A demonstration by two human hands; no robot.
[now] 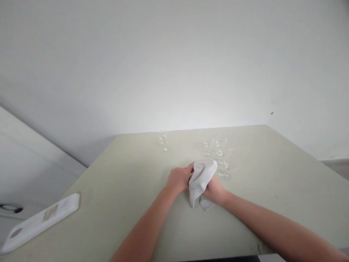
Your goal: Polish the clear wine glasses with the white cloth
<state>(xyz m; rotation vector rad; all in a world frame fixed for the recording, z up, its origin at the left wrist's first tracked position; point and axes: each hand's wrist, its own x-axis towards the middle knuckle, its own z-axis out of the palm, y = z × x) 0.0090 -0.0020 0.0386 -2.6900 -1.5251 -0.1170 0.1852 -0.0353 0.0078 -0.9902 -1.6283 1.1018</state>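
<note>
Over the desk [120, 178], a white cloth [200, 178] is pinched between the left hand [178, 178] and right hand [215, 190], fingers partly hidden. Stemmed glasses [219, 152] are clustered just beyond.

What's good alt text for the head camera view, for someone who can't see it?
A person's left hand and right hand hold a white cloth over a pale green table. Beyond them, one clear stemmed glass stands to the left and a cluster of glasses to the right; a white board lies at far left.
</note>
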